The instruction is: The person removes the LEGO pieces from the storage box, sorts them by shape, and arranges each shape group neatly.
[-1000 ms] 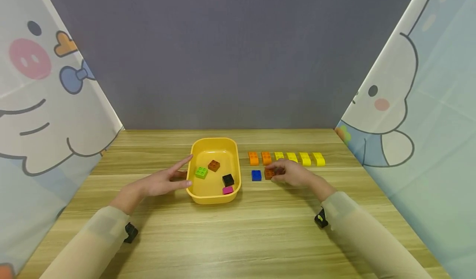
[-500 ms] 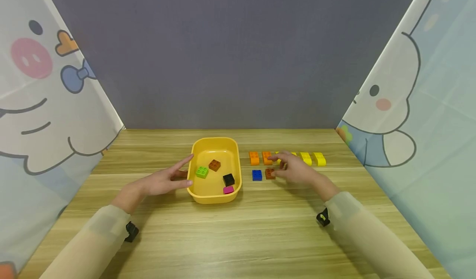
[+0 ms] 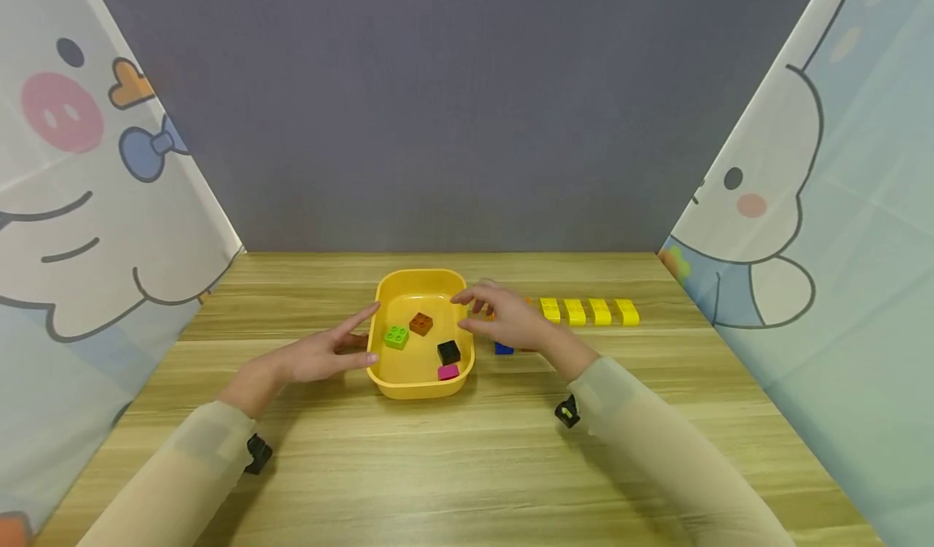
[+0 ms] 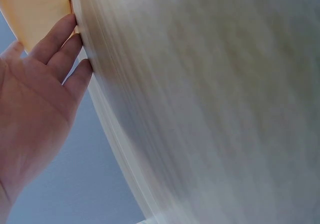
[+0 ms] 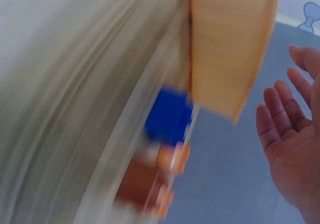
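In the head view my left hand rests at the left rim of a yellow plastic bin, fingers spread and touching its side. Inside lie a green toy brick, a brown brick, a black brick and a pink brick. My right hand hovers over the bin's right rim, fingers loosely bent and holding nothing. Beneath it are a blue brick, a second brown brick and orange bricks, partly covered by the hand in the head view.
Several yellow bricks stand in a row to the right of my right hand. The wooden table ends at a dark grey panel. Cartoon-printed cloths hang at both sides.
My right hand has left the brown brick beside the blue one, lifted and moved left to the bin's right rim. The brown brick stayed on the table. My left hand holds its place.
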A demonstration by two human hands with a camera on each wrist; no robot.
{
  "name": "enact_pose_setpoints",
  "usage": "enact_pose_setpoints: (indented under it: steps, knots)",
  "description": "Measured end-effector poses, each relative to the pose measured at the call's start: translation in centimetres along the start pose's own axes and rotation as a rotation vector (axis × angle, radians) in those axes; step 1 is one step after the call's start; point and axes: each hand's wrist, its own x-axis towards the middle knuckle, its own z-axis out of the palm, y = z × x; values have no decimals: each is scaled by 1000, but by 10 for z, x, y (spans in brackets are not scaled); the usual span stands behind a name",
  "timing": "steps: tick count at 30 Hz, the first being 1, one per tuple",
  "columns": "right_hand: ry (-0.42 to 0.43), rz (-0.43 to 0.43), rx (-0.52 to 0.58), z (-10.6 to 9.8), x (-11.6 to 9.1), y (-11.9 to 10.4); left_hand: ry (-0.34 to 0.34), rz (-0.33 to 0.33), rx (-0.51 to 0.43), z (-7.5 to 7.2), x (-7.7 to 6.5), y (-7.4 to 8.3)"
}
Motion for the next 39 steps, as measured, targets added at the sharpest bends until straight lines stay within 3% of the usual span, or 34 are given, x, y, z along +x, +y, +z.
enact_pose_setpoints:
  steps: [6,12,15,22,26,39]
  knots:
    - [-68,-19,9,33,37,-19,-6,1,-4,2,1,-1]
    - [-118,-15,24,59,59,-24,-12,16,-20,3,2,-2]
    - [-130,-5,-43,67,62,-22,-12,20,-28,2,3,-1]
    - [-177,-36,-315,73,62,-21,5,37,17,1,3,-1]
    - [-207,-38,-398,76,60,-23,-4,45,2,2,1,-1]
    - [-233,-54,-322,75,61,-24,17,30,5,0,0,0]
